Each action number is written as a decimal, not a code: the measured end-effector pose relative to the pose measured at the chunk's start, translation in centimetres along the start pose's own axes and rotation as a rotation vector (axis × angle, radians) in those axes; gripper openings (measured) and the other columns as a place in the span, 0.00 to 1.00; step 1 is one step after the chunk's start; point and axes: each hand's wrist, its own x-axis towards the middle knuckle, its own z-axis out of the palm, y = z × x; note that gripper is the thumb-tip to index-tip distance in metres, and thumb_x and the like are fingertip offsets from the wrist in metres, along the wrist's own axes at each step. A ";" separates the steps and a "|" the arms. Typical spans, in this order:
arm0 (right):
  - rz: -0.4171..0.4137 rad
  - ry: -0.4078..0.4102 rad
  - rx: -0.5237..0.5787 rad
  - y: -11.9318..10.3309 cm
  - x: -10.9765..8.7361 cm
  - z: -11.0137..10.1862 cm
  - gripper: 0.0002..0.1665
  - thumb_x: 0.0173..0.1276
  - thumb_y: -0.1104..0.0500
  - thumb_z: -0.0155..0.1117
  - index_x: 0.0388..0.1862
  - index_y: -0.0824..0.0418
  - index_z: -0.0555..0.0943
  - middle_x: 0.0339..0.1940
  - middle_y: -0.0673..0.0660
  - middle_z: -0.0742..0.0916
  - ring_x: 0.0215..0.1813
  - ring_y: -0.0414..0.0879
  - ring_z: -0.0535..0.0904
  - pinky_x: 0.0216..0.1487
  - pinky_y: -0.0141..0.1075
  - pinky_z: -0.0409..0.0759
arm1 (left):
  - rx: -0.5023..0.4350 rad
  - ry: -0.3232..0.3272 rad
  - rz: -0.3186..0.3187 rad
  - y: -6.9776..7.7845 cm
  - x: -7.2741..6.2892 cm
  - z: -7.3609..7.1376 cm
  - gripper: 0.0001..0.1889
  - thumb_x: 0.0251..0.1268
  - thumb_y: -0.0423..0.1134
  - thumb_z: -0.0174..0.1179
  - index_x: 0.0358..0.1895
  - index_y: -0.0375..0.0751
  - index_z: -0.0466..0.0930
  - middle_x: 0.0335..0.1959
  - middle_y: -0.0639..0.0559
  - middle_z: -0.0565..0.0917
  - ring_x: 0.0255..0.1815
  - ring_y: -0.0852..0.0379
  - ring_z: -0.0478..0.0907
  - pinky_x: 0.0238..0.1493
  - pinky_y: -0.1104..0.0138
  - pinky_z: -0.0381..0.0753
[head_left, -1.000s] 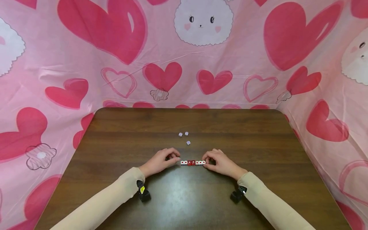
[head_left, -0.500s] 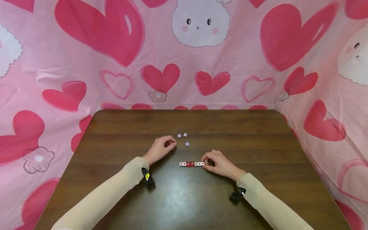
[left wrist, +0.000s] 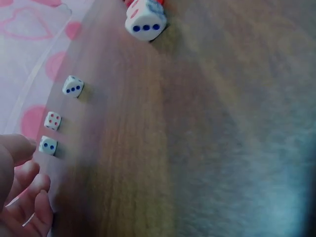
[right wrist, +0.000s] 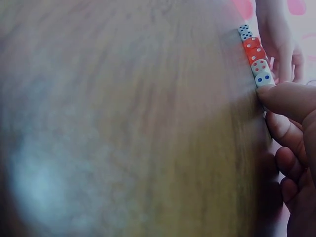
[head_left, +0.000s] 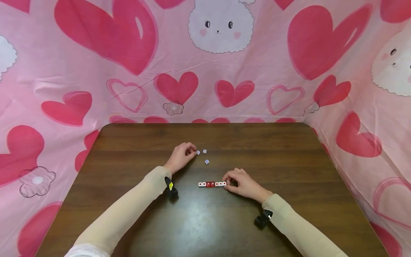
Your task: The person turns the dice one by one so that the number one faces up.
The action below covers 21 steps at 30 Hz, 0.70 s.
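A straight row of white and red dice [head_left: 210, 184] lies on the brown table [head_left: 273, 150]. At the row's right end, my right hand [head_left: 245, 184] pinches the last white die [right wrist: 263, 79] with curled thumb and forefinger. Behind the row sit three loose white dice: one at the left [head_left: 198, 152], one beside it [head_left: 204, 151], and a nearer one [head_left: 207, 162]. My left hand [head_left: 181, 157] is at the leftmost loose die, thumb and forefinger parted. In the left wrist view that die [left wrist: 48, 145] shows just beyond the thumb tip, not gripped.
A pink cloth [head_left: 179, 60] with hearts and white faces hangs behind the table and along its sides. A small black camera is strapped to each wrist, the left one [head_left: 172, 193] and the right one [head_left: 261, 221].
My left hand has left the row's left end and moved forward to the loose dice. My right hand has stayed at the row's right end. The view has shifted slightly.
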 end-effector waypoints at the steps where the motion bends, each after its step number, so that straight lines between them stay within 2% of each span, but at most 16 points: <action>1: 0.001 0.001 0.001 0.0 0.0 0.0 0.10 0.66 0.59 0.77 0.42 0.49 0.83 0.31 0.36 0.80 0.38 0.36 0.70 0.48 0.39 0.66 | 0.003 0.000 0.000 0.0 0.1 0.0 0.09 0.72 0.35 0.67 0.51 0.38 0.85 0.40 0.47 0.84 0.41 0.51 0.77 0.47 0.58 0.78; 10: -0.006 -0.001 -0.009 0.0 0.1 0.2 0.10 0.67 0.58 0.76 0.42 0.48 0.83 0.31 0.36 0.80 0.38 0.36 0.70 0.49 0.39 0.66 | 0.084 -0.010 -0.027 0.1 0.5 0.4 0.09 0.74 0.43 0.66 0.51 0.46 0.88 0.40 0.51 0.84 0.42 0.52 0.79 0.47 0.55 0.77; 21: -0.018 0.003 -0.013 0.1 0.1 0.1 0.10 0.67 0.59 0.76 0.42 0.49 0.83 0.31 0.36 0.80 0.37 0.35 0.70 0.49 0.39 0.67 | 0.035 -0.053 -0.022 -0.2 0.5 0.3 0.07 0.71 0.43 0.69 0.46 0.46 0.86 0.36 0.54 0.83 0.36 0.57 0.77 0.42 0.60 0.74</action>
